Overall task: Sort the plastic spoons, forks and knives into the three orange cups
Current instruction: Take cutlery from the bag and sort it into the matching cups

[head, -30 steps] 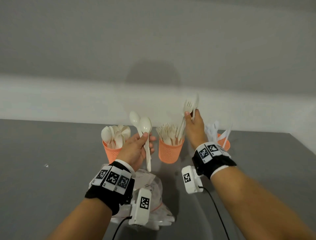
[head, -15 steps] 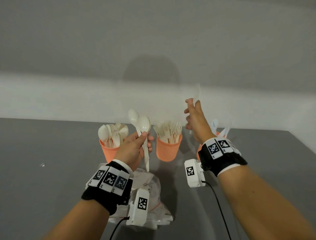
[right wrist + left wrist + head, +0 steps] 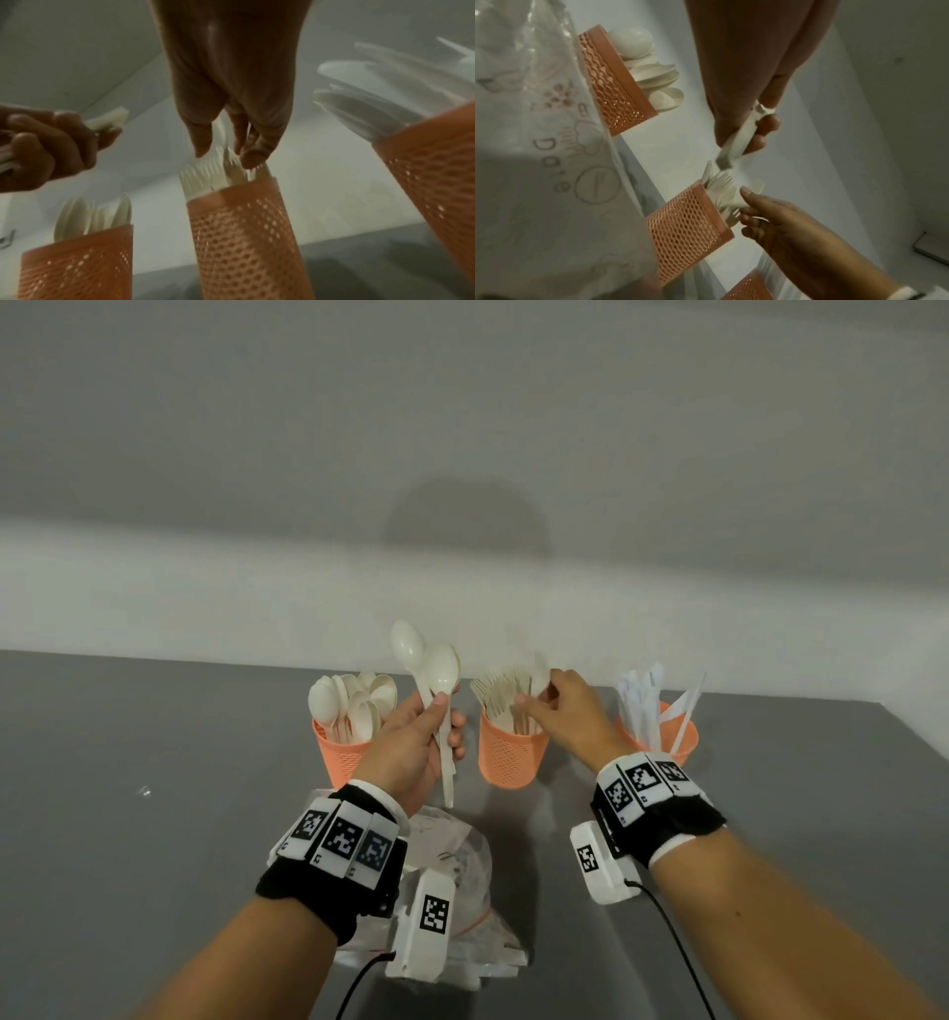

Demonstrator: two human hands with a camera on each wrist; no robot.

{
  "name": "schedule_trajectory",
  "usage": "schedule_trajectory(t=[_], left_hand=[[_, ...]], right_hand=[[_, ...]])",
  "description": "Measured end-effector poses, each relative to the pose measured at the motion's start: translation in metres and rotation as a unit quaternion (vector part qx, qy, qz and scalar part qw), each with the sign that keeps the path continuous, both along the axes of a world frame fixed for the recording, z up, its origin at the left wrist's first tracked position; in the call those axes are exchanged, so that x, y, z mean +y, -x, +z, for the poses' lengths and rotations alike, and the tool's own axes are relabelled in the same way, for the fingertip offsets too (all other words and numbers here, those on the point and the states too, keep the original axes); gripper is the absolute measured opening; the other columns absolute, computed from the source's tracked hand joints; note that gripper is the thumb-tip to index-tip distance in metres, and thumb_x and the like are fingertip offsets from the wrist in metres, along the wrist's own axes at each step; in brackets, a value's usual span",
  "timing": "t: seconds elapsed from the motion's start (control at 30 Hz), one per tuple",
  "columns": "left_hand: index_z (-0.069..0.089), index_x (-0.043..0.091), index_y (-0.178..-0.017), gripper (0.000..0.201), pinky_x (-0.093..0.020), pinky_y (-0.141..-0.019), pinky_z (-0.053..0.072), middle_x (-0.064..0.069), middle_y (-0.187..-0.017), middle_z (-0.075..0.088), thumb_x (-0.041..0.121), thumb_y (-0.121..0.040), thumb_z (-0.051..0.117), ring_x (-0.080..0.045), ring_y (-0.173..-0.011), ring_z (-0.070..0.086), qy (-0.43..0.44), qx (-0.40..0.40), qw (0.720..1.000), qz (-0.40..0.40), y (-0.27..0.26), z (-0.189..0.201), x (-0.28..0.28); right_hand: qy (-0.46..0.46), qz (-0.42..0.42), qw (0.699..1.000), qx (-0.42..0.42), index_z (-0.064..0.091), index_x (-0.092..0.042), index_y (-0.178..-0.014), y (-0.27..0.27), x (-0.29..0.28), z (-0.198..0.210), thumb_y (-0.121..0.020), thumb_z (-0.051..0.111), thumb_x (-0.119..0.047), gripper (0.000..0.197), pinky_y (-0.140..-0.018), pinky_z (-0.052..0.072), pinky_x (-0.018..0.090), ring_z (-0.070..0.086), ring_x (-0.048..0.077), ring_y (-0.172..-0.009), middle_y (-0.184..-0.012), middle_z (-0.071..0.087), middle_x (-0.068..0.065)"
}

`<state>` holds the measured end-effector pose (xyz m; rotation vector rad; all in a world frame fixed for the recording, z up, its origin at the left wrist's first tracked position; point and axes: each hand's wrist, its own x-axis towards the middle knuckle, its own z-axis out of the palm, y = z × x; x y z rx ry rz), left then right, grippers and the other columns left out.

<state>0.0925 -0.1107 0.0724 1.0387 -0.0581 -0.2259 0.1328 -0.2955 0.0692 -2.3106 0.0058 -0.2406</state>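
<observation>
Three orange mesh cups stand in a row: the spoon cup [image 3: 341, 755] on the left, the fork cup [image 3: 508, 755] in the middle, the knife cup [image 3: 667, 737] on the right. My left hand [image 3: 444, 716] grips two white spoons [image 3: 436, 670] upright between the left and middle cups. My right hand [image 3: 534, 701] reaches down onto the fork cup [image 3: 244, 233]. Its thumb and fingertips [image 3: 253, 156] close around a blurred white utensil [image 3: 221, 132] among the fork heads. I cannot tell which kind it is.
A crumpled clear plastic bag [image 3: 457, 860] with pink print lies on the grey table [image 3: 154, 865] under my left wrist. A tiny clear scrap [image 3: 145, 792] sits far left. The table's right edge runs just beyond the knife cup. A pale wall stands behind the cups.
My right hand dropped from up high beside the knife cup, down and left onto the fork cup. The long piece it held up is gone. The left hand stayed put with its spoons.
</observation>
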Motion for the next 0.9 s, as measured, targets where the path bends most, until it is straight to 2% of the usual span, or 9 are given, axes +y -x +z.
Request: schedule_trajectory(t=[0.1,0.2,0.27,0.4,0.5,0.6,0.7,0.8,0.9], left_hand=[[0.055,0.006,-0.104,0.024,-0.019,-0.054,0.048,-0.004,-0.07,0.056,-0.007,-0.093,0.038,-0.007,-0.051,0.052,-0.013,-0.005,1.0,-0.017,0.0,0.003,0.002],[0.058,0.006,-0.1,0.025,-0.019,-0.063,0.05,-0.001,-0.071,0.065,-0.006,-0.094,0.037,-0.006,-0.057,0.059,-0.056,-0.036,0.997,-0.038,0.001,0.005,0.005],[0.059,0.006,-0.095,0.023,-0.018,-0.065,0.05,0.003,-0.065,0.068,-0.001,-0.096,0.037,-0.004,-0.057,0.061,-0.1,-0.056,0.992,-0.061,0.003,0.008,0.002],[0.053,0.006,-0.107,0.019,-0.022,-0.071,0.056,-0.001,-0.067,0.069,0.006,-0.097,0.036,-0.01,-0.065,0.067,-0.159,-0.08,0.978,-0.108,0.008,0.014,0.004],[0.056,0.004,-0.114,0.023,-0.028,-0.091,0.052,-0.007,-0.096,0.067,0.01,-0.096,0.044,-0.017,-0.091,0.066,-0.241,-0.107,0.96,-0.092,0.007,0.016,0.025],[0.062,0.01,-0.098,0.015,-0.02,-0.082,0.05,-0.007,-0.088,0.065,0.001,-0.089,0.054,-0.007,-0.077,0.064,-0.257,-0.123,0.955,0.082,-0.005,0.02,0.071],[0.054,0.02,-0.108,0.042,-0.025,-0.081,0.045,-0.001,-0.092,0.054,0.003,-0.072,0.068,-0.012,-0.083,0.053,-0.253,-0.091,0.936,0.226,-0.021,0.014,0.121],[0.017,0.02,-0.145,0.097,-0.034,-0.095,0.04,-0.005,-0.13,0.04,0.006,-0.07,0.078,-0.02,-0.114,0.043,-0.402,-0.043,0.904,0.139,-0.03,-0.006,0.134],[-0.013,0.017,-0.148,0.129,-0.033,-0.108,0.028,-0.007,-0.151,0.023,0.012,-0.063,0.084,-0.022,-0.138,0.029,-0.449,-0.04,0.892,0.047,-0.035,-0.023,0.124]], right_hand=[[-0.003,-0.024,0.999,-0.032,0.047,-0.009,-0.127,0.005,-0.004,0.016,-0.081,0.069,-0.018,0.051,-0.08,0.043,0.021,0.047,0.013,-0.092,-0.108,0.043,0.003],[-0.059,0.004,0.99,-0.13,0.052,-0.011,-0.123,0.019,0.014,0.039,-0.083,0.067,-0.021,0.044,-0.072,0.041,0.006,0.05,0.013,-0.088,-0.105,0.049,0.003],[-0.114,0.085,0.989,-0.051,0.051,-0.015,-0.123,0.029,0.038,0.046,-0.086,0.064,-0.028,0.042,-0.069,0.043,0.008,0.056,0.009,-0.082,-0.101,0.057,0.001],[-0.297,0.193,0.931,0.092,0.051,-0.011,-0.107,0.039,0.074,0.04,-0.092,0.056,-0.016,0.017,-0.037,0.038,0.022,0.051,0.007,-0.04,-0.083,0.062,0.015],[-0.355,0.177,0.915,0.07,0.053,-0.018,-0.096,0.03,0.085,0.042,-0.093,0.052,-0.009,0.009,-0.053,0.052,0.023,0.064,0.012,-0.064,-0.079,0.065,0.005],[-0.377,0.14,0.915,-0.023,0.049,-0.02,-0.094,0.01,0.093,0.047,-0.095,0.045,-0.005,0.016,-0.072,0.052,0.03,0.063,0.014,-0.07,-0.068,0.059,-0.002],[-0.41,0.123,0.9,-0.087,0.049,-0.019,-0.101,-0.006,0.106,0.05,-0.096,0.042,-0.004,0.017,-0.082,0.052,0.034,0.059,0.012,-0.071,-0.072,0.053,-0.001],[-0.402,0.125,0.897,-0.131,0.049,-0.02,-0.102,-0.02,0.13,0.045,-0.096,0.044,-0.007,0.016,-0.081,0.05,0.026,0.061,0.01,-0.074,-0.077,0.054,0.003],[-0.382,0.142,0.904,-0.127,0.049,-0.021,-0.103,-0.032,0.154,0.031,-0.095,0.047,-0.01,0.014,-0.085,0.05,0.029,0.063,0.015,-0.081,-0.077,0.06,0.003]])
